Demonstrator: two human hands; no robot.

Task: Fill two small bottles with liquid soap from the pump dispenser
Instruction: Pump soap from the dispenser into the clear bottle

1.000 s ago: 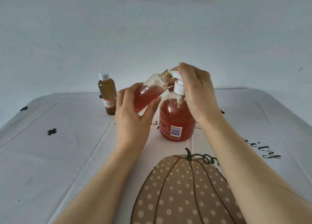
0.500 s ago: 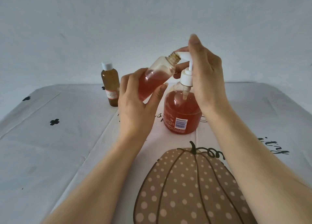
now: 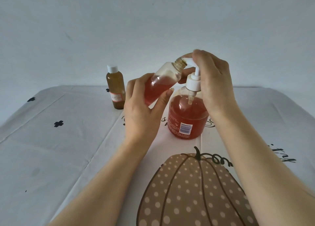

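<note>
Over pumpkin tablecloth (image 3: 51, 149): small bottle (image 3: 162, 82) at pump dispenser (image 3: 187, 116)

Left hand (image 3: 141, 110) grips small bottle, tilted, uncapped, half red soap, neck touching spout. Right hand (image 3: 214, 82) curls over pump dispenser head. Capped amber bottle (image 3: 115, 87) upright, back left.

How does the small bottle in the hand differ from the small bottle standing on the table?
The held bottle is tilted in the left hand; the standing bottle is upright on the table. The held bottle is uncapped; the standing bottle has a white cap. Both are small and slim.
</note>
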